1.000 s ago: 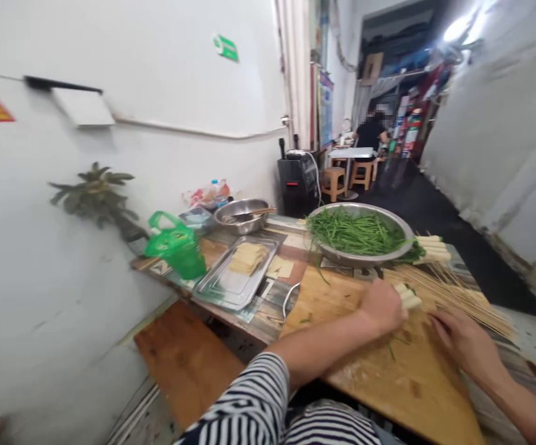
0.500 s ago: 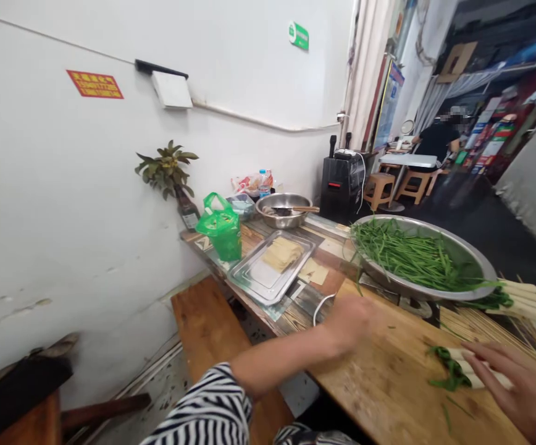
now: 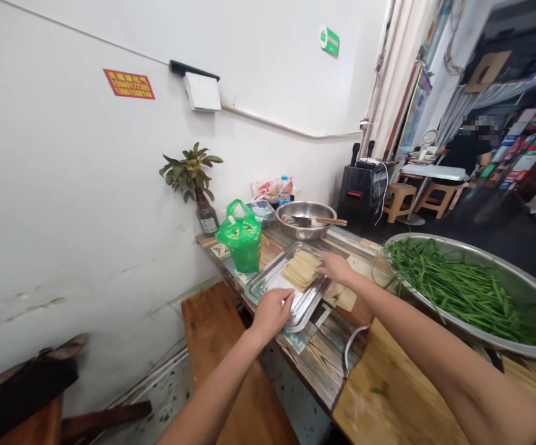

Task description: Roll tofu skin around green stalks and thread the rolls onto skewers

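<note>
A stack of thin yellowish sheets, apparently tofu skin (image 3: 302, 271), lies in a shallow metal tray (image 3: 255, 285). My left hand (image 3: 272, 314) is over the tray's near edge, fingers curled and thumb pinched against them; whatever may be between them is hidden. At the stack's right edge is my right hand (image 3: 336, 268), its thumb and fingertips a little apart and touching or almost touching the sheets. Beside the tray on the right, a loose sheet (image 3: 344, 299) rests on the table.
A green bagged cup (image 3: 244, 247) and a brown bottle with a plant (image 3: 207, 217) stand left of the tray. Behind is a metal bowl (image 3: 305, 230) with a wooden-handled utensil. A large basin of green chives (image 3: 457, 290) and a wooden board (image 3: 379, 383) are at right.
Both hands have moved to the tray: my right hand left the rolled sheets on the board, and my left came in from above the board's edge. The view has turned right to left.
</note>
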`<state>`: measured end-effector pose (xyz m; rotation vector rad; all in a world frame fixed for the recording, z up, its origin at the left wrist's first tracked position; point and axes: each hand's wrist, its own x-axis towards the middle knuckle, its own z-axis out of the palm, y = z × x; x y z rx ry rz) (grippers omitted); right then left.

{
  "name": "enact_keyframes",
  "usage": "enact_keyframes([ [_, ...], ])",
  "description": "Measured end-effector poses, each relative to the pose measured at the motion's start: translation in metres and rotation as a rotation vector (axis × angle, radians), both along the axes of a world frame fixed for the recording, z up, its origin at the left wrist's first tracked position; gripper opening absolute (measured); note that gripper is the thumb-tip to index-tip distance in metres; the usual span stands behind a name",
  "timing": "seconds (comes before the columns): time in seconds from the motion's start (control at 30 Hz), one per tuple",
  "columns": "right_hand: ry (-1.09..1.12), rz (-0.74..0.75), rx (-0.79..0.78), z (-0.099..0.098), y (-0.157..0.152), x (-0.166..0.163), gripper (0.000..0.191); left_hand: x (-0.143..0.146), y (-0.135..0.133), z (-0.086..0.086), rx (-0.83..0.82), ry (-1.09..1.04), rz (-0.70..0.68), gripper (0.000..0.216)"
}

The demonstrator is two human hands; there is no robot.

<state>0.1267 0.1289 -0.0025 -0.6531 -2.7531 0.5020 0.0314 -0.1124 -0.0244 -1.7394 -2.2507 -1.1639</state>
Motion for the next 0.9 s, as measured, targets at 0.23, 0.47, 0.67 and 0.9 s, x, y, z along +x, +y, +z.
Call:
enact_keyframes([
  [0.23, 0.026, 0.032, -0.113, -0.014, 0.036, -0.008, 0.037, 0.013, -0.024, -0.029, 0.284, -0.152, -0.122, 0.02],
  [0.47, 0.13, -0.086, -0.263, -0.015, 0.034, -0.012, 0.038, 0.025, -0.035, -0.031, 0.437, -0.178, -0.11, 0.022],
  [0.67, 0.323, -0.292, -0.506, 0.0, 0.026, -0.015, 0.019, 0.034, -0.045, -0.029, 0.415, -0.226, -0.096, 0.02],
  [0.9, 0.538, -0.405, -0.798, 0.057, 0.014, -0.02, 0.011, 0.046, -0.053, -0.015, 0.429, -0.204, -0.099, 0.019],
])
